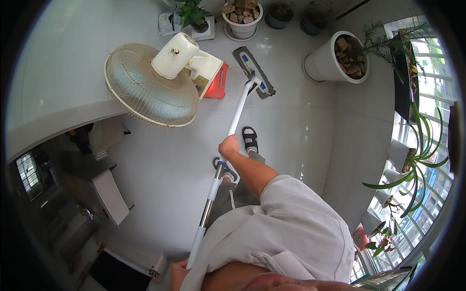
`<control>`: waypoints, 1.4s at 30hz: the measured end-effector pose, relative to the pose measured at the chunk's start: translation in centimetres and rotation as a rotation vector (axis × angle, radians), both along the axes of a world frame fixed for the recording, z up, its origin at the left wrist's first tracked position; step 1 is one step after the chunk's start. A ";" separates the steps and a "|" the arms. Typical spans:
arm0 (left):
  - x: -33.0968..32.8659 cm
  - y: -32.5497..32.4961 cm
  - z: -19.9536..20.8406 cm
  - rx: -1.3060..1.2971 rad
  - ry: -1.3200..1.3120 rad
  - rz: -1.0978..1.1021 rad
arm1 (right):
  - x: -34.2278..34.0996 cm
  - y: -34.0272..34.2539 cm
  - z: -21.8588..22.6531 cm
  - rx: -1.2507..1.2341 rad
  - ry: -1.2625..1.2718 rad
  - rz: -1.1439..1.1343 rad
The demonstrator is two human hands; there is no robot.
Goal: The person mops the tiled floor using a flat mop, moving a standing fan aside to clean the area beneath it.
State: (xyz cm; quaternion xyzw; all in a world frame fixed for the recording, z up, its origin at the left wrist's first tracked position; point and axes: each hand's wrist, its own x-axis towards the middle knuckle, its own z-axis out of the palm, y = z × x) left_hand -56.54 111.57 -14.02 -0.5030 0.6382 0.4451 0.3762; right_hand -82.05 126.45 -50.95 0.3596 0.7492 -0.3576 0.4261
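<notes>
A flat mop with a long white and silver pole [208,206] runs from beside my body out to the floor ahead. Its grey, fringed rectangular head [266,85] lies flat on the tiles, joined to the pole by a white and blue hinge. My right hand [228,146] is wrapped round the pole's middle, above a blue collar. At the pole's top end, by my left side, my left hand [180,272] is closed on it, with part of the fingers hidden. The mop head rests close to the red base of a standing fan.
The dusty fan [150,92] stands left of the mop head. Several pots, including a white pot of stones [241,24], line the far wall. Another large white pot [330,60] stands at the right. Potted plants sit along the right window. Left is a doorway with furniture [109,194].
</notes>
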 end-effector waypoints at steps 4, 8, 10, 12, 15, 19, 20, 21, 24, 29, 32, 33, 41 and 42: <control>-0.9 0.6 0.8 -0.006 -0.080 0.079 | -0.4 -2.5 -0.2 -0.039 0.025 0.072; -5.6 1.3 -0.5 -0.034 -0.160 -0.004 | -6.1 -3.5 -2.5 -0.052 0.106 0.089; -8.3 3.1 -1.6 -0.054 -0.057 -0.083 | -9.1 -3.0 -2.7 -0.038 0.155 0.102; -9.6 3.2 -1.7 -0.052 -0.063 -0.070 | -10.3 -1.5 -3.1 -0.071 0.178 0.066; -8.0 2.9 -1.5 -0.012 -0.003 -0.012 | -9.2 -0.8 -2.6 -0.066 0.193 0.069; -5.6 2.2 0.9 -0.034 -0.045 -0.021 | -4.6 -0.5 -1.2 -0.073 0.125 0.047; -4.9 1.8 0.8 -0.032 -0.036 -0.016 | -4.0 -0.4 -1.0 -0.058 0.102 0.043; -4.4 1.2 0.7 -0.054 -0.057 -0.109 | -4.1 -0.2 -1.2 -0.049 0.087 0.044; -8.4 1.5 1.0 -0.080 -0.143 -0.141 | -6.9 -0.8 -2.7 -0.034 0.091 -0.040; -8.0 2.2 -0.2 0.091 -0.011 -0.064 | -7.8 2.3 -2.1 -0.088 0.169 -0.028; -8.0 1.5 1.1 0.038 -0.058 -0.209 | -3.6 3.8 -2.0 -0.033 0.149 -0.134; -7.5 0.9 1.0 0.067 -0.086 -0.140 | -2.8 4.7 -1.1 -0.021 0.135 -0.200; -9.6 -0.5 -4.8 0.147 0.009 -0.542 | 2.0 13.5 -3.8 0.117 0.139 -0.538; -9.5 -0.9 -5.4 0.156 0.013 -0.588 | 2.6 13.6 -4.1 0.120 0.144 -0.555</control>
